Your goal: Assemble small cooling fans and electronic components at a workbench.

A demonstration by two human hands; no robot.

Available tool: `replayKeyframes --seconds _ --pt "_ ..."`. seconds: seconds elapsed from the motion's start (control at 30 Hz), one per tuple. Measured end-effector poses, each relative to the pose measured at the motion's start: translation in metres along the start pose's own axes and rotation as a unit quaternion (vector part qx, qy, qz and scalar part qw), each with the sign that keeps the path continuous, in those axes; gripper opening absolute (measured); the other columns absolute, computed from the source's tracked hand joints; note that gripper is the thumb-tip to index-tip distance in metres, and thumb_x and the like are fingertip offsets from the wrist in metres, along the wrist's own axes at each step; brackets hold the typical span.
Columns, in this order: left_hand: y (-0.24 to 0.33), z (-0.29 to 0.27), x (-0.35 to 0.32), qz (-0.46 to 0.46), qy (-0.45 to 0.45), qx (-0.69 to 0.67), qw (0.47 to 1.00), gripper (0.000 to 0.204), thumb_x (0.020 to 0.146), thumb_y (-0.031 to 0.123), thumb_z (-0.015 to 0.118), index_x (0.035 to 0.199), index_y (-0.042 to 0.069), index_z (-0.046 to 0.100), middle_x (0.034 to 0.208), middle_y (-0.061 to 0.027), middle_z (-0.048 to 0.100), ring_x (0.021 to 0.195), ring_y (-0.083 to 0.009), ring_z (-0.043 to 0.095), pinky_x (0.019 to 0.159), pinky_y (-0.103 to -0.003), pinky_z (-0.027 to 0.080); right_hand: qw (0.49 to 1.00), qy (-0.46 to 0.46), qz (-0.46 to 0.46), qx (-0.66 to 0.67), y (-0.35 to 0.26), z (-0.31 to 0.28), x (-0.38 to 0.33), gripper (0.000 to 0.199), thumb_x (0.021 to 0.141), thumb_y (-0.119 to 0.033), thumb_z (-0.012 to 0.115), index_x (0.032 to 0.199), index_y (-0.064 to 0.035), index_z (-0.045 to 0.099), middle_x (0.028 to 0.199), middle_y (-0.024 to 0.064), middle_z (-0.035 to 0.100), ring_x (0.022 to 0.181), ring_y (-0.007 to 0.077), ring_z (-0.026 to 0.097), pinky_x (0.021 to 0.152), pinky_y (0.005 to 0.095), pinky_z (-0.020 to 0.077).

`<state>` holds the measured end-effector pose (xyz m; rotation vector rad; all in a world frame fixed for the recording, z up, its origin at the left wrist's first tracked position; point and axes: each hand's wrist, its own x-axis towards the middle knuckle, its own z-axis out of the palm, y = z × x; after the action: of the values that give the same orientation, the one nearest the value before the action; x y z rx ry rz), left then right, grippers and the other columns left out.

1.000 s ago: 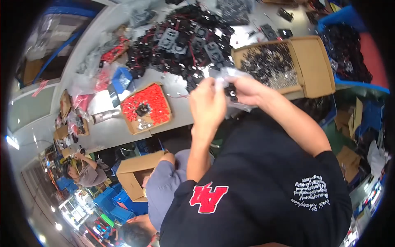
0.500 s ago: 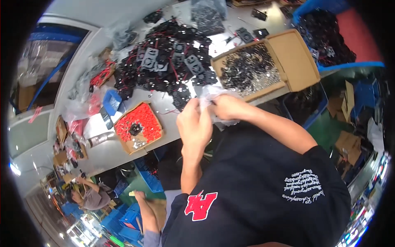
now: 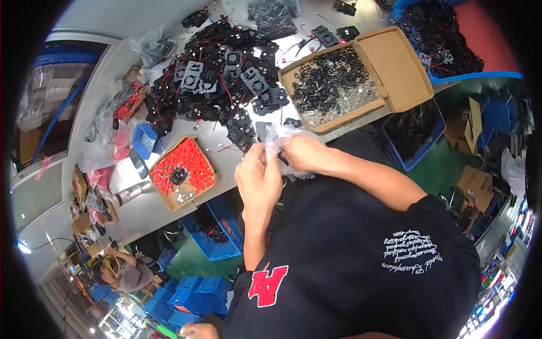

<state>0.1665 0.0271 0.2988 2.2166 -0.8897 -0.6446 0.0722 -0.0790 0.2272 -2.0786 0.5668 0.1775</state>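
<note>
A thin clear plastic bag [image 3: 275, 135] is bunched between my hands at the table's front edge. My left hand [image 3: 258, 178] is closed on its left side, the thumb pressed along the plastic. On the other side my right hand [image 3: 305, 152] grips the bag with curled fingers. Its fingertips are partly hidden by the plastic, and I cannot make out what lies inside the bag. Just beyond my hands spreads a large heap of black fan units [image 3: 212, 73] with red wires. A cardboard box [image 3: 384, 106] of black and silvery small parts lies open beyond my right hand.
To the left, a shallow cardboard box [image 3: 210, 182] holds red pieces, beside a blue scoop-like bin [image 3: 145, 141] and a metallic cylinder [image 3: 131, 193]. Blue crates [image 3: 415, 161] stand below the table. Another person [image 3: 127, 268] works at the far lower left.
Both hands have shifted slightly left in the picture with the bag still gripped, as the whole view moves too. A nearby person's forearm at the lower left has dropped mostly out of view.
</note>
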Motion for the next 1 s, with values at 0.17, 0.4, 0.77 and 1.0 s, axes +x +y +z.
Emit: replayKeyframes --seconds 0.17,0.4,0.77,1.0 --pt "-0.005 0.002 0.000 0.005 0.003 -0.017 1.000 0.019 0.090 0.016 0.060 0.092 -0.003 0.064 0.064 -0.0219 0.060 0.059 -0.0368 0.062 0.056 -0.043 0.045 0.998 0.050 -0.034 -0.005 0.008 0.008 -0.001 0.036 0.081 -0.006 0.064 0.117 -0.0038 0.057 0.107 0.0225 0.066 0.100 0.0427 0.063 0.082 0.0499 0.0506" --pt "-0.011 0.008 0.002 0.005 -0.003 -0.014 1.000 0.026 0.092 0.022 0.063 0.095 -0.004 0.066 0.060 -0.0137 0.057 0.055 -0.0131 0.049 0.055 -0.033 0.043 0.994 0.084 -0.052 -0.049 0.019 0.018 0.003 0.024 0.080 -0.017 0.070 0.098 -0.0018 0.065 0.088 0.0215 0.068 0.086 0.0400 0.067 0.074 0.0497 0.0523" --pt "-0.011 0.013 0.002 0.043 -0.003 -0.010 0.999 0.025 0.092 0.021 0.061 0.093 -0.004 0.065 0.063 -0.0176 0.058 0.054 -0.0237 0.055 0.057 -0.036 0.045 0.989 0.122 -0.084 -0.013 0.027 0.022 -0.001 0.016 0.081 -0.016 0.064 0.083 -0.0004 0.070 0.077 0.0217 0.067 0.076 0.0412 0.066 0.069 0.0503 0.0516" --pt "-0.021 0.016 -0.034 0.065 0.036 -0.020 0.997 0.019 0.090 0.018 0.061 0.092 0.000 0.066 0.065 -0.0221 0.059 0.061 -0.0384 0.063 0.055 -0.044 0.045 0.995 0.099 0.011 -0.008 0.000 0.024 -0.032 0.023 0.086 -0.023 0.063 0.096 -0.0031 0.069 0.086 0.0241 0.068 0.084 0.0427 0.066 0.073 0.0509 0.0509"
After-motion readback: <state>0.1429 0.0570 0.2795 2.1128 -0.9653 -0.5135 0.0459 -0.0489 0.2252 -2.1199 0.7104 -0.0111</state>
